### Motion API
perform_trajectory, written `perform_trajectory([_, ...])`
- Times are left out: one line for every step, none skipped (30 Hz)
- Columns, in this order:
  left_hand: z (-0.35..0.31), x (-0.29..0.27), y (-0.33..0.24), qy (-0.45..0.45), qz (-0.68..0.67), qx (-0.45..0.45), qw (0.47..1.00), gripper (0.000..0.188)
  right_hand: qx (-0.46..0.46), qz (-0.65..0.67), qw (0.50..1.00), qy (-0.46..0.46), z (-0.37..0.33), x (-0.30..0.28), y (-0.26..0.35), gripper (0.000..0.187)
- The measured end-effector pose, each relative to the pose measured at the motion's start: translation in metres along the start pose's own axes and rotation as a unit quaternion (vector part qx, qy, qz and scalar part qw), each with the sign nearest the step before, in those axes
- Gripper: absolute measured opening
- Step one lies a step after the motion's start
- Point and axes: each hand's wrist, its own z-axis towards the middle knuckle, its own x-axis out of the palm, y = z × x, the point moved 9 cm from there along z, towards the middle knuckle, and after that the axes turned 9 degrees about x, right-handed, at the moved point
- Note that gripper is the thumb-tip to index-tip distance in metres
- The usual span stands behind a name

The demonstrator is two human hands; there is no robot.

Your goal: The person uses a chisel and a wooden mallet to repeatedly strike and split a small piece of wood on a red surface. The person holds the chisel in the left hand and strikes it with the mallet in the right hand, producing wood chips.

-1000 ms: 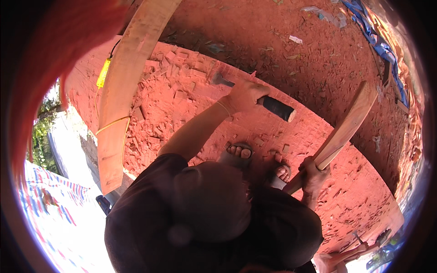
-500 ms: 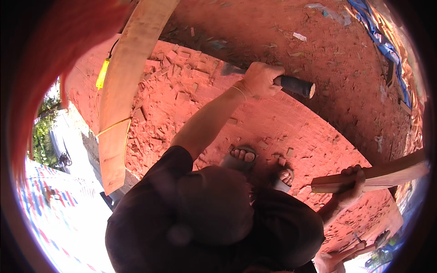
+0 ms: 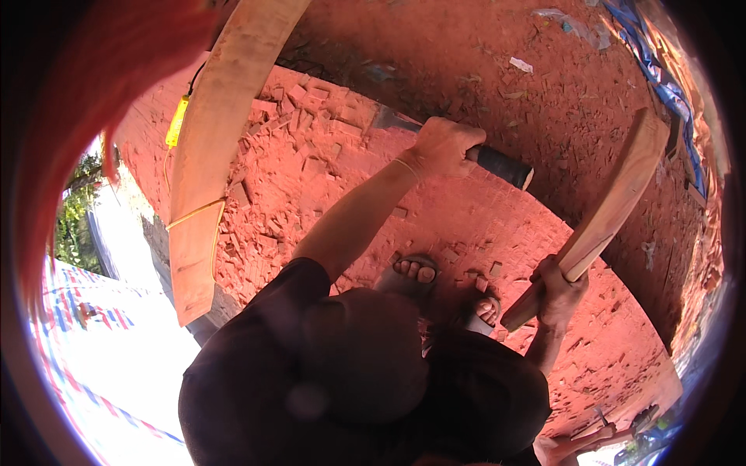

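Note:
My left hand (image 3: 444, 149) is closed round the dark, wrapped handle of a chisel (image 3: 505, 166). Its flat metal blade reaches left over the red wooden surface (image 3: 435, 206) near the far edge. In my right hand (image 3: 561, 292) I grip a wooden mallet (image 3: 618, 194), a thick club-like piece of pale brown wood. The mallet is tilted, its thick end up and away to the right, apart from the chisel handle. Chips and chiselled flakes lie over the red surface, thickest left of the blade. My sandalled feet (image 3: 416, 272) rest on it.
A long curved wooden plank (image 3: 210, 140) stands at the left, with a yellow cord (image 3: 196, 214) round it and a yellow device (image 3: 177, 123) beside it. Another person's arm (image 3: 571, 446) shows at the lower right. Blue sheeting (image 3: 660, 85) lies at the far right.
My right hand has swung the mallet from lying nearly level at the right to tilted upward, moving left and farther out. The chisel has shifted slightly, its handle end lower.

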Motion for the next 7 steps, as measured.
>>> perform_trajectory([0.001, -0.007, 0.0, -0.01, -0.012, -0.002, 1.0, 0.011, -0.031, 0.022, 0.999, -0.018, -0.002, -0.011, 0.015, 0.016])
perform_trajectory([0.003, -0.015, 0.001, -0.022, -0.023, -0.002, 0.999, 0.011, -0.061, 0.051, 0.996, -0.028, 0.0, -0.022, 0.033, 0.016])
perform_trajectory([0.006, -0.023, 0.002, -0.034, -0.033, -0.001, 0.999, 0.012, -0.096, 0.042, 0.993, -0.046, -0.001, -0.035, 0.054, 0.017])
perform_trajectory([0.011, -0.025, 0.006, -0.028, -0.038, -0.002, 0.999, 0.013, -0.126, 0.038, 0.99, -0.055, -0.001, -0.047, 0.074, 0.019])
perform_trajectory([0.014, -0.026, 0.01, -0.021, -0.045, -0.009, 0.999, 0.014, -0.138, 0.072, 0.984, -0.081, 0.0, -0.061, 0.089, 0.022])
perform_trajectory([0.013, -0.027, 0.012, -0.018, -0.05, -0.014, 0.998, 0.015, -0.148, 0.104, 0.978, -0.105, 0.001, -0.074, 0.101, 0.024])
perform_trajectory([0.016, -0.024, 0.014, -0.005, -0.042, -0.029, 0.999, 0.017, -0.146, 0.101, 0.979, -0.101, 0.002, -0.071, 0.102, 0.024])
